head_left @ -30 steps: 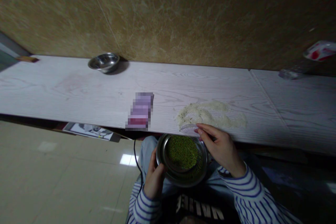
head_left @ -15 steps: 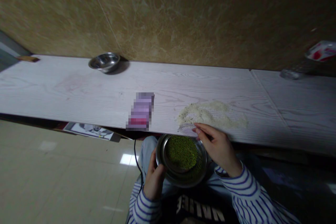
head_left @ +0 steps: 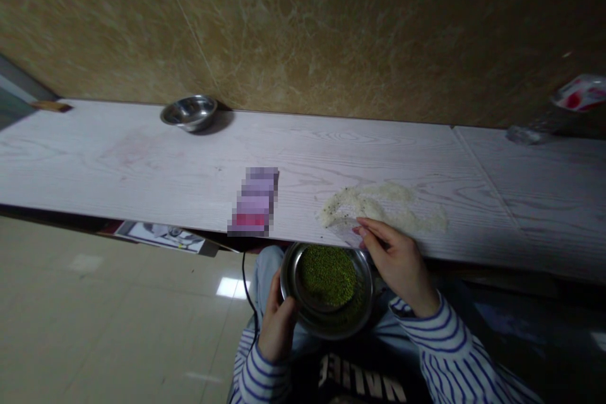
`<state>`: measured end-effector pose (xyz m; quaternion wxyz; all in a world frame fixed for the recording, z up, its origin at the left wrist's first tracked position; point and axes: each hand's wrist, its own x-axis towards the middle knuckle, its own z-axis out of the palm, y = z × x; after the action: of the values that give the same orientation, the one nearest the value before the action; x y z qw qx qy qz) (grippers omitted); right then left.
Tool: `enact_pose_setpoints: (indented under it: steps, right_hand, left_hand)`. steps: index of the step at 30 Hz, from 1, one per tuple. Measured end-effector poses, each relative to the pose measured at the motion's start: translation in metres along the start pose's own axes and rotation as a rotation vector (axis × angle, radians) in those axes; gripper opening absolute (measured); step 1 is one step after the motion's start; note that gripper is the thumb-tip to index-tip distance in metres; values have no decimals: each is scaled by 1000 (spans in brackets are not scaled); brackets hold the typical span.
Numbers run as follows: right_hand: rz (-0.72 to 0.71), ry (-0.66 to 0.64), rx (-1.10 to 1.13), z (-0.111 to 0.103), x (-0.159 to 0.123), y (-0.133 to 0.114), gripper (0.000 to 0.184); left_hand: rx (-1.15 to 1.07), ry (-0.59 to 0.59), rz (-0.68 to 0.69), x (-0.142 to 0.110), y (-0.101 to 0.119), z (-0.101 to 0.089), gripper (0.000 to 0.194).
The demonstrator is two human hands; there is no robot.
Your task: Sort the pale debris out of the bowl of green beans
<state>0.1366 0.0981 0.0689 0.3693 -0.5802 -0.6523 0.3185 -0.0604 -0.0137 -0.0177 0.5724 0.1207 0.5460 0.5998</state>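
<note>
My left hand (head_left: 279, 323) grips the left rim of a steel bowl (head_left: 364, 315) on my lap, thumb over the edge. Inside it sits a smaller metal bowl (head_left: 300, 293) filled with green mung beans (head_left: 329, 274). Between thumb and fingers, my right hand (head_left: 395, 265) pinches a thin, clear plastic piece (head_left: 344, 228); its exact kind is hard to make out. The plastic lies at the table's front edge, against the near left side of a spread of white rice (head_left: 391, 192). Dark specks are scattered in the rice's left part.
A phone-like pixelated object (head_left: 254, 202) lies left of the rice on the pale wooden table (head_left: 303, 139). An empty steel bowl (head_left: 189, 115) stands near the wall. At the far right is a clear bottle (head_left: 563, 107). A black cable (head_left: 245, 278) hangs beside my left leg.
My right hand has shifted slightly right with the clear plastic piece, which now appears more tilted. The left hand and the bowls stay in place.
</note>
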Motion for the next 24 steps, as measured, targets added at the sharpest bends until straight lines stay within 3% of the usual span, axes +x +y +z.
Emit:
enact_pose_setpoints:
  steps: [6, 14, 24]
  right_hand:
    - [-42, -44, -13, 1, 0, -5, 31]
    - [-47, -6, -10, 1, -1, -4, 29]
    - [-102, -46, -28, 4, 2, -8, 28]
  left_hand:
    - [48, -28, 44, 0, 1, -1, 57]
    - [15, -48, 21, 2, -1, 1, 55]
    - [42, -12, 31, 0, 0, 1, 54]
